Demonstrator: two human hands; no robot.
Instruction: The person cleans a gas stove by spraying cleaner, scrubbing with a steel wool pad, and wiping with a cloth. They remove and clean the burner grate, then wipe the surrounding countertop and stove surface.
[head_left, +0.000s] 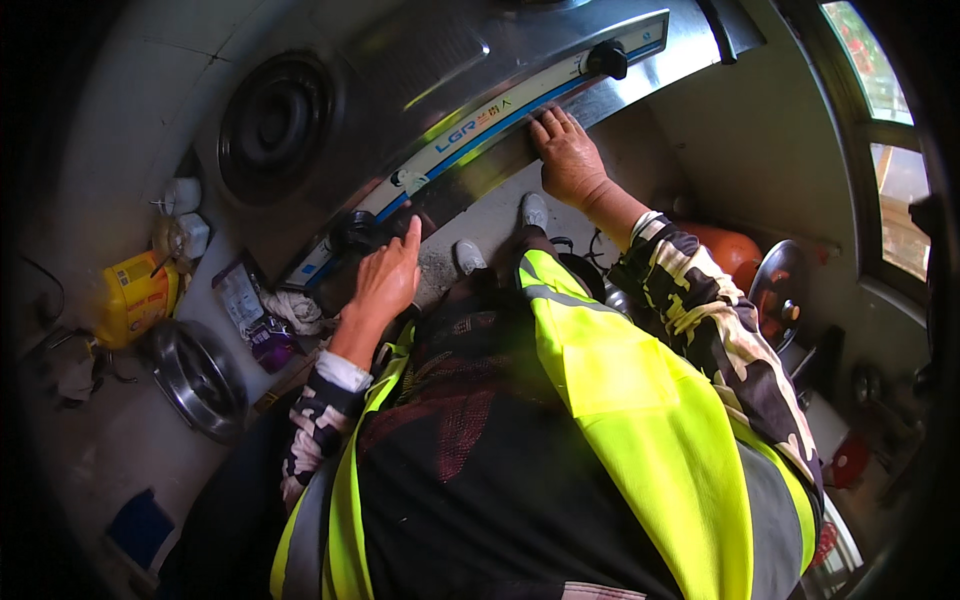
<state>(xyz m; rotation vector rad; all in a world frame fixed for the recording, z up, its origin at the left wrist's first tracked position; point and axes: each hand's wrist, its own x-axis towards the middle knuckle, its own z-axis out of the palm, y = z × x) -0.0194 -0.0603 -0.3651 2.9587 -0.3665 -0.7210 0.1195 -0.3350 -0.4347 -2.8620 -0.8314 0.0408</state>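
Observation:
A stainless steel gas stove (420, 67) spans the top of the view, with a white and blue control strip (480, 131) along its front. Below the strip's left part is my left hand (386, 277), its index finger extended towards the panel beside the left black knob (356, 232); nothing is held in it. My right hand (568, 154) rests its fingertips on the front panel's lower edge, to the lower left of the right black knob (607, 60). Whether my left fingertip touches the metal, I cannot tell. A round black burner (276, 124) lies at the stove's left.
At the left are a yellow plastic container (139, 300), a round metal pan or basin (201, 382), a white cloth (294, 309) and a purple packet (271, 345). An orange gas cylinder (724, 247) and a glass lid (780, 296) stand at the right, below a window (900, 202).

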